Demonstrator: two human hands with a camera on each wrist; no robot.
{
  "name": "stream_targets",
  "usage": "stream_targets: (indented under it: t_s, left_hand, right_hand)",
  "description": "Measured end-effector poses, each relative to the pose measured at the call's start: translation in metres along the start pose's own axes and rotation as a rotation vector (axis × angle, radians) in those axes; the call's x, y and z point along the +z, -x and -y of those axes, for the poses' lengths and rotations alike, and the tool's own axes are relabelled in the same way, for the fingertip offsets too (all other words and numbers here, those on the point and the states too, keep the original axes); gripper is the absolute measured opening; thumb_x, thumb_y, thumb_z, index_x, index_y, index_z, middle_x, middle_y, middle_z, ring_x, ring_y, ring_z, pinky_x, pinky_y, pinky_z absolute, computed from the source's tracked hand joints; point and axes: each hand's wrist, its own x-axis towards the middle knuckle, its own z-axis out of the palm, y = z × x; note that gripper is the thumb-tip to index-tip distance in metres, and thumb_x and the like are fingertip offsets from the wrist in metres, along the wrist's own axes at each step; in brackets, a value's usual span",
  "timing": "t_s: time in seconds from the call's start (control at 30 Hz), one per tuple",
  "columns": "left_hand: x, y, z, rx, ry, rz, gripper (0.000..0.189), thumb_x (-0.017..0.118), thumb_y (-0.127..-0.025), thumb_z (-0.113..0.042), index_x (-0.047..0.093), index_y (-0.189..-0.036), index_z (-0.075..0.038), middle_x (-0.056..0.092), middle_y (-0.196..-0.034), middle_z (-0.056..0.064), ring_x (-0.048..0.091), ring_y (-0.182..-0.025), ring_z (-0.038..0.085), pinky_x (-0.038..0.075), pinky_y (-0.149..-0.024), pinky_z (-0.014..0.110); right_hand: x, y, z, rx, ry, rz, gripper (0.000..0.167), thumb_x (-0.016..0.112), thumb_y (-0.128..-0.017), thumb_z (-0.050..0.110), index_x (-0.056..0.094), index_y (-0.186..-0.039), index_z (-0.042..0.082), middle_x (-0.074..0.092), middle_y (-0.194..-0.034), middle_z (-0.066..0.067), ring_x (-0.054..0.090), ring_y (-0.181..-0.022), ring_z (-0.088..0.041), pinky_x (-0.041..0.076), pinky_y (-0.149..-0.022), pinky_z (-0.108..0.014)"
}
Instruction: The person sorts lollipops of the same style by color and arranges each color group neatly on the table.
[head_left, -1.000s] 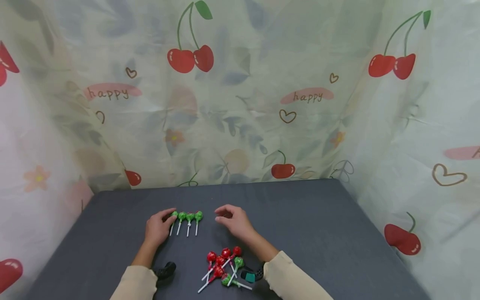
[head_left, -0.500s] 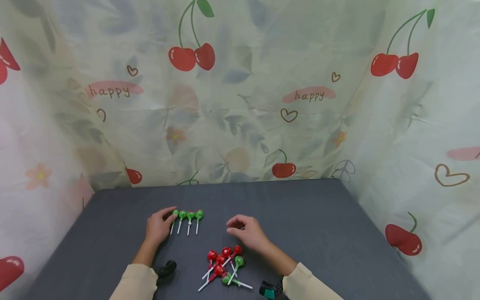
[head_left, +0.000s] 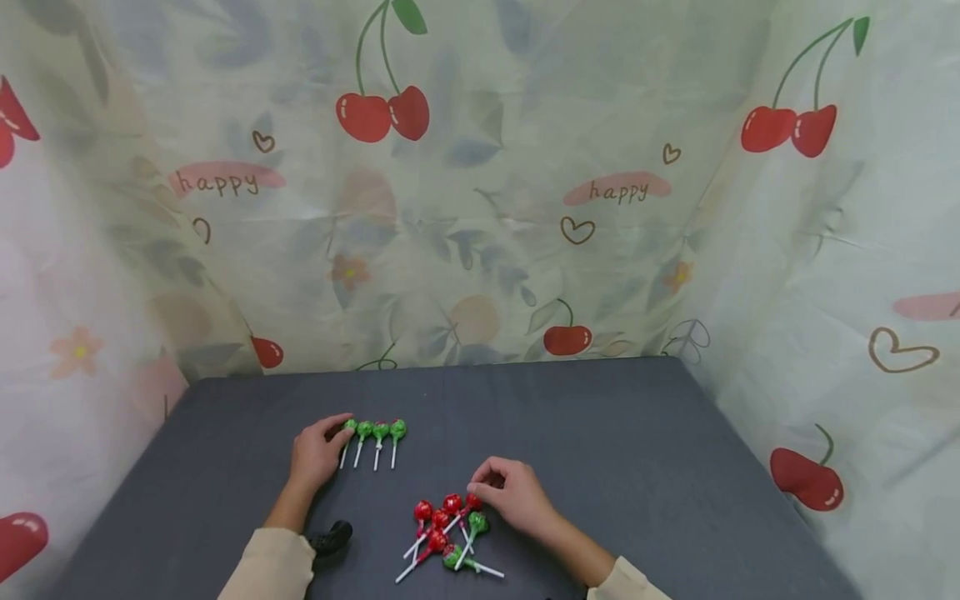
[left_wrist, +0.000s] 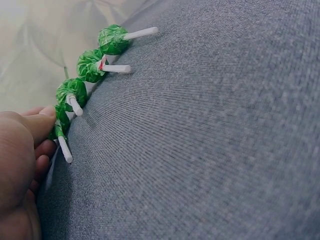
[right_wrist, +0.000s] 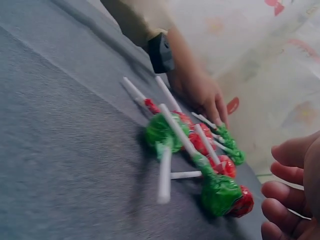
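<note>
A row of several green lollipops (head_left: 381, 431) lies toward the back left of the dark table, sticks toward me. My left hand (head_left: 315, 454) pinches the leftmost green lollipop (left_wrist: 62, 119) by its wrapped head, thumb on the near side. Closer to me is a loose pile of lollipops, with red lollipops (head_left: 437, 542) and two green ones, sticks crossing. My right hand (head_left: 519, 493) is at the pile's far right, fingers loosely bent around open space. Its fingertips overlap the edge of a red lollipop (right_wrist: 244, 202) in the head view; the right wrist view shows a gap between them.
The table (head_left: 600, 450) has a dark grey cloth surface. Patterned curtains (head_left: 480, 208) with cherries and hearts stand behind it and along both sides. A black wrist strap (head_left: 332, 540) sits on the left wrist, beside the pile.
My right hand has moved from beside the green row, first right and then down toward me, to the pile's red lollipop. The left hand stays on the leftmost green lollipop.
</note>
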Motion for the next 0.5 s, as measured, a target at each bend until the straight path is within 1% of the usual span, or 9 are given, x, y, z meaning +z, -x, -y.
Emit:
stream_targets:
  t_s: [0.2,0.4,0.5]
  left_hand:
    - [-0.001,-0.002,0.000,0.002,0.008,-0.006,0.031,0.063,-0.096,-0.016,0.066,-0.125,-0.006,0.066,-0.112,0.018,0.058,-0.104,0.035,0.041,-0.090,0.054]
    - [0.001,-0.002,0.001,0.004,0.001,0.009,0.031,0.063,-0.096,-0.017,0.066,-0.125,-0.007,0.066,-0.110,0.017,0.058,-0.104,0.035,0.040,-0.090,0.054]
    - [0.003,-0.002,0.001,0.002,0.005,0.006,0.032,0.063,-0.096,-0.017,0.066,-0.126,-0.007,0.066,-0.111,0.017,0.058,-0.105,0.034,0.040,-0.090,0.054]
  right_hand:
    - [0.001,0.010,0.000,0.000,0.013,-0.006,0.010,0.076,-0.085,0.018,0.068,-0.079,0.015,0.060,-0.068,0.009,0.051,-0.058,-0.004,0.043,-0.053,-0.022]
    - [0.003,0.019,-0.004,0.026,0.029,0.017,0.012,0.077,-0.083,0.019,0.068,-0.078,0.016,0.058,-0.066,0.009,0.048,-0.056,-0.003,0.041,-0.050,-0.022]
    - [0.003,0.022,-0.005,0.039,0.037,0.026,0.012,0.078,-0.083,0.020,0.067,-0.079,0.016,0.057,-0.067,0.009,0.049,-0.056,-0.003,0.041,-0.050,-0.022]
